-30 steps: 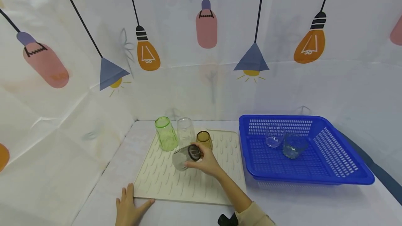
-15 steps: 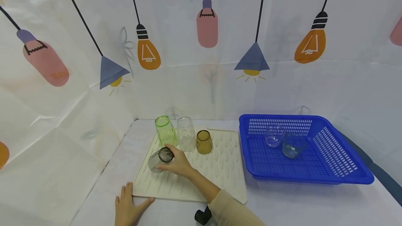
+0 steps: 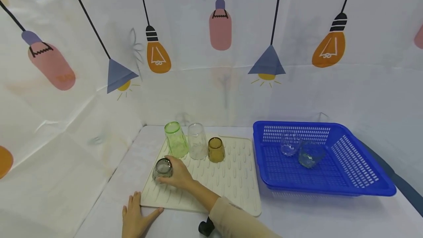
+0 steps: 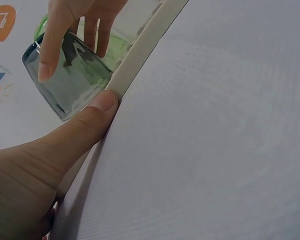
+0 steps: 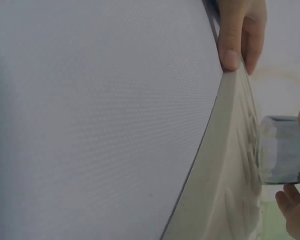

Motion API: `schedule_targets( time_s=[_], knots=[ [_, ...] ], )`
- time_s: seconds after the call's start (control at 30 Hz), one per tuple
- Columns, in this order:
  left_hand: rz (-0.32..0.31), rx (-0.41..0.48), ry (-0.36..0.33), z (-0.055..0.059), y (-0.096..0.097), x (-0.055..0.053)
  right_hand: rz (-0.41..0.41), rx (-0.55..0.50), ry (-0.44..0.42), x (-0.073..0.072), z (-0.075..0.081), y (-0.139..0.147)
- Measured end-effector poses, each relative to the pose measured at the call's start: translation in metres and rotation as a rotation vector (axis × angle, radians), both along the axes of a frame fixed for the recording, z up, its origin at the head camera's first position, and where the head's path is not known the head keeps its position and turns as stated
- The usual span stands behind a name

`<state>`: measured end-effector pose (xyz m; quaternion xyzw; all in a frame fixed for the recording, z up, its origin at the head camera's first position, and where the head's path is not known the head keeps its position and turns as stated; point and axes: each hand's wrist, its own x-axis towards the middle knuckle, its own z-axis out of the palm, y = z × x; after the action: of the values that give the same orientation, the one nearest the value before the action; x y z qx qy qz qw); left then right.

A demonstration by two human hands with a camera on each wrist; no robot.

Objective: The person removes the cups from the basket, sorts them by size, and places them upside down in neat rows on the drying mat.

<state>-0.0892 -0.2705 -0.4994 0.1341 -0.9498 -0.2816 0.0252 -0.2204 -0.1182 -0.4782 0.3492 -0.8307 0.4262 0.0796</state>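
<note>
My right hand (image 3: 178,173) grips a smoky grey glass (image 3: 162,172) at the left side of a cream ribbed drying mat (image 3: 228,186). The glass stands about upright, its lower end at the mat's surface in both wrist views. Which end is its mouth, I cannot tell. With straight fingers, my left hand (image 3: 137,216) rests at the mat's front left corner; in the left wrist view its thumb (image 4: 102,102) presses on the mat's edge. Behind the grey glass stand a tall green glass (image 3: 176,142), a tall clear glass (image 3: 197,142) and a short amber glass (image 3: 216,150).
A blue plastic basket (image 3: 333,190) stands right of the mat, holding a clear glass mug (image 3: 289,146) and a bluish clear glass (image 3: 310,155). A white sheet printed with lamps (image 3: 198,94) hangs behind the white table (image 3: 290,216).
My right hand has carried the grey glass leftward from in front of the amber glass, turned it from tilted to about upright and lowered it to the mat. My left hand has stayed put.
</note>
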Motion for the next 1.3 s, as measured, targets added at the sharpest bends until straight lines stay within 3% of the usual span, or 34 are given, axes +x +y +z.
schedule_targets(
  time_s=[0.17, 0.33, 0.6, 0.93, 1.3],
  knots=[
    [-0.001, -0.039, -0.003, 0.001, 0.000, 0.001, 0.018, 0.079, 0.001, -0.004, 0.000, -0.007],
    [0.002, -0.024, -0.016, 0.003, 0.000, 0.000, 0.020, 0.210, -0.001, -0.007, 0.005, -0.013],
    [-0.002, -0.018, -0.028, 0.000, 0.000, 0.000, 0.026, 0.308, -0.028, -0.002, 0.016, -0.002],
    [0.005, -0.055, 0.026, 0.000, 0.001, 0.002, 0.033, 0.288, -0.055, 0.002, 0.017, 0.017],
    [0.006, -0.061, 0.044, -0.001, 0.001, 0.002, 0.138, 0.132, -0.062, 0.000, 0.013, 0.029]
  ],
)
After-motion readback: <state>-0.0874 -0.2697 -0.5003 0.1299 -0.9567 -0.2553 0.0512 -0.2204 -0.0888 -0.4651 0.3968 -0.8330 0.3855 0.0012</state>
